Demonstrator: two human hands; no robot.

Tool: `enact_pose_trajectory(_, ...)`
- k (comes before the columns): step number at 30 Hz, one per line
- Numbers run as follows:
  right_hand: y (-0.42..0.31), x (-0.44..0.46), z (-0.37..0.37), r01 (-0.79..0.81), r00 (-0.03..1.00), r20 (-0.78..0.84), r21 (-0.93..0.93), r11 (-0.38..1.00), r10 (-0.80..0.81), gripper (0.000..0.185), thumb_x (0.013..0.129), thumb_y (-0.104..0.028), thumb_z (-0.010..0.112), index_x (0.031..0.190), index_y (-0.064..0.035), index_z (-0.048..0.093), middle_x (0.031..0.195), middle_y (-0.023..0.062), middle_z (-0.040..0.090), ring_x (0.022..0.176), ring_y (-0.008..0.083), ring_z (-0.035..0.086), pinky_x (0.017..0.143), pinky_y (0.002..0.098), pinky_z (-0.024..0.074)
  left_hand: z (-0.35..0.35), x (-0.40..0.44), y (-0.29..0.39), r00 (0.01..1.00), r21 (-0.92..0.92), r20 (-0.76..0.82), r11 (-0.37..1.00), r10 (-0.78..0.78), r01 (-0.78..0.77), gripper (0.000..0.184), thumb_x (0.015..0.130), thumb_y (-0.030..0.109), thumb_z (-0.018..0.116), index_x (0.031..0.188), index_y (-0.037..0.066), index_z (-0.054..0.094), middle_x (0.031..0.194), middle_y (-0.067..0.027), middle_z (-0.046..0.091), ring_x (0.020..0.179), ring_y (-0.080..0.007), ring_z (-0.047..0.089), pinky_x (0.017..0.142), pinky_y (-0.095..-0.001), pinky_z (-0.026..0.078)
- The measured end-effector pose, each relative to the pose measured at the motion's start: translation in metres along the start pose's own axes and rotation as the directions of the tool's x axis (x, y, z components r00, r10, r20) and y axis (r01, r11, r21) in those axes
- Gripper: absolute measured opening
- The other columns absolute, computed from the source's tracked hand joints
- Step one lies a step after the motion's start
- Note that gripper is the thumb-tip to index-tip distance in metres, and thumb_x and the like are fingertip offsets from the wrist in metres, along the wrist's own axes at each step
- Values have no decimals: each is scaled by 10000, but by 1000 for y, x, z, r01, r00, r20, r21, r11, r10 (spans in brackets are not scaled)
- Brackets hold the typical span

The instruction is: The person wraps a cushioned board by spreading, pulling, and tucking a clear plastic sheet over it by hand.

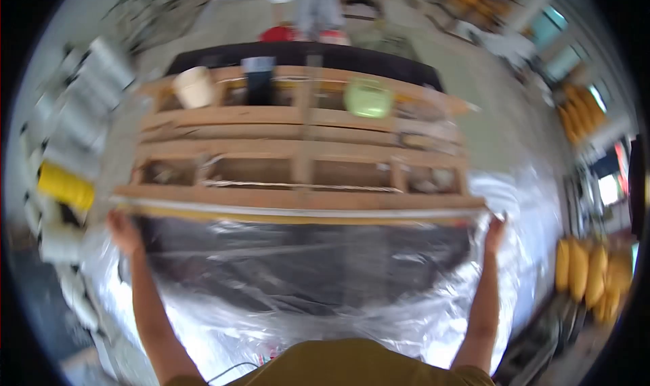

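Clear plastic film (264,264) drapes over a dark padded surface in front of me, below a wooden frame (271,200) with crossbars and open bays. A long thin white and yellowish strip (305,215) runs along the frame's near edge. At its left end my left hand (124,231) is closed, the fingertips blurred. My right hand (496,230) is closed at the opposite end, close to bunched film. Whether film is pinched along with the strip I cannot make out.
On the frame stand a cream roll (193,88), a dark container (259,81) and a green basket (369,98). Wrapped rolls, including a yellow one (66,185), line the left side. Orange bundles (588,271) are at right. A person's grey-clad legs (317,7) show beyond the frame.
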State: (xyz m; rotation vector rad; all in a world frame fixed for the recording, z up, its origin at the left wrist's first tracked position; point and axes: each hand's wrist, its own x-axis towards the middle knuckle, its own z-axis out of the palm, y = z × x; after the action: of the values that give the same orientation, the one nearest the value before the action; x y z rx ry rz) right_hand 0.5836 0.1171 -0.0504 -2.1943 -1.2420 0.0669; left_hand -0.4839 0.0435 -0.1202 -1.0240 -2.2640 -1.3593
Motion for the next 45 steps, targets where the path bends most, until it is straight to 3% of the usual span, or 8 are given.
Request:
enact_pose_trajectory(9,-91,-127,-19,314,948,-61,6,949,-313,349,824,-46,577,1162,33,547,1157,227,545,1087,398,506,941,434,407,-130,-18,199,982,-262,152,963,109,-67,528,981,290,467,1374,-56,397,1407,-188,413,1292,-247,391,1098,-340,279)
enact_pose_trajectory(14,-93,-148,-8,2,1000,-22,136,991,1,297,874,-140,600,1106,44,578,952,170,621,867,299,604,769,369,482,-155,-255,340,7,-365,881,691,472,-624,235,733,198,695,960,175,640,787,-96,639,658,-294,628,608,-423,509)
enact_pose_trajectory(19,-177,-279,-45,-847,328,943,319,425,-55,172,879,-175,661,983,-38,667,718,-34,556,641,34,479,568,192,374,-177,-215,209,619,305,781,817,78,-488,123,922,168,507,885,91,597,706,-181,642,666,-396,632,551,-490,478)
enact_pose_trajectory(22,-199,-331,-33,-582,656,682,730,358,-324,208,868,-91,631,1073,-52,645,693,-64,518,566,35,431,487,193,315,-197,-192,141,-2,135,934,361,-356,-923,244,902,245,520,1056,98,639,964,-187,670,926,-357,636,805,-487,492)
enact_pose_trajectory(29,-180,-313,-59,-717,593,719,676,170,-362,557,801,57,583,1335,-68,488,697,-23,511,595,55,451,508,194,326,-88,-323,508,90,-660,750,738,655,140,293,901,235,626,1127,48,612,961,-105,677,874,-205,657,763,-308,512)
enact_pose_trajectory(33,-141,-277,-67,181,796,205,817,548,-569,580,750,-22,674,1301,-82,503,1001,86,578,884,167,582,752,286,472,-37,-370,528,-174,-562,736,734,654,381,292,922,169,594,1167,10,579,1066,-140,669,966,-206,648,891,-309,493)
enact_pose_trajectory(39,-23,-211,-67,657,746,315,-204,726,-587,83,779,-201,646,846,-152,640,906,51,656,974,307,603,915,544,385,-21,-340,432,372,-256,767,-281,524,925,148,935,150,554,808,75,561,697,-42,559,641,-159,553,571,-237,457)
enact_pose_trajectory(45,-97,-202,-82,759,641,25,130,638,-767,300,846,-305,636,1058,-93,627,1133,107,618,1066,339,563,897,505,410,-61,-250,369,708,-619,592,345,-385,706,175,988,253,483,838,163,497,654,66,422,507,-34,363,413,-192,289)
